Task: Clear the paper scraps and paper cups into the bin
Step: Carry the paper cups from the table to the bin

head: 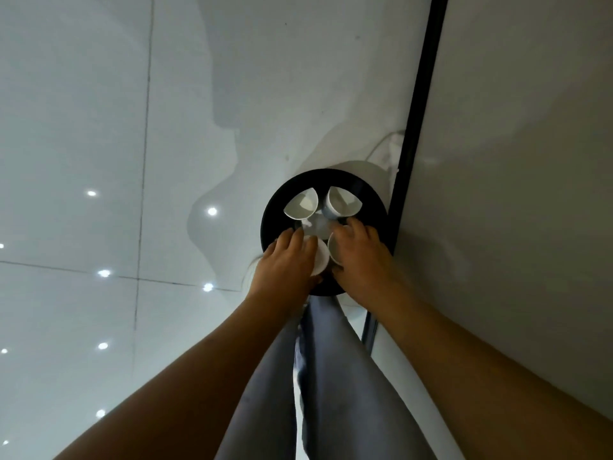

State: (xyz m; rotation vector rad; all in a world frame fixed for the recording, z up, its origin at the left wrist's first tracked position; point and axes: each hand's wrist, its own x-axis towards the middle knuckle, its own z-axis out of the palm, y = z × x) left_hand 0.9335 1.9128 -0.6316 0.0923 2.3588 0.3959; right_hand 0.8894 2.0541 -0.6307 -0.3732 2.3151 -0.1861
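Four white paper cups sit in the mouth of a round black bin that stands on a glossy white tiled floor beside a pale wall with a black edge strip. Two lie squashed at the bin's far rim, one to the left and one to the right. The left hand curls round a third cup at the near rim; the right hand grips the fourth. Crumpled pale scraps lie in the middle between the cups.

cups in bin, wall right
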